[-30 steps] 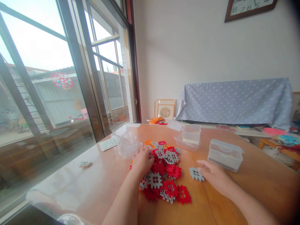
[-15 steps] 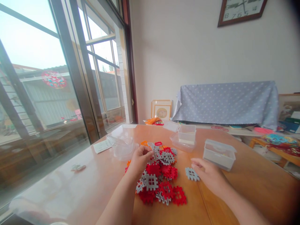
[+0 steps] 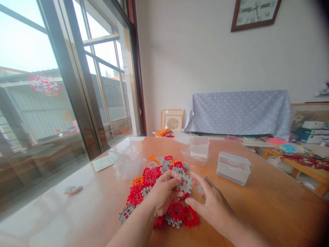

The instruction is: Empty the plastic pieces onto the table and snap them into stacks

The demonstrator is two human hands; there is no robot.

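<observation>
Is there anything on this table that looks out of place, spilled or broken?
Nothing looks broken. The red, grey and orange pieces lie in a loose heap on the table. One small object lies alone near the window side, too blurred to identify. The left hand pinches a grey piece.

Tall window [image 3: 64, 85] at left (bright daylight), white wall [image 3: 185, 61], framed clock [image 3: 253, 13], cloth-draped furniture [image 3: 239, 111]

The worktop [image 3: 269, 206] is glossy varnished wood. The interlocking tiles [image 3: 154, 178] are matt plastic; the lidded box [image 3: 232, 168] at centre right is clear smooth plastic.
</observation>
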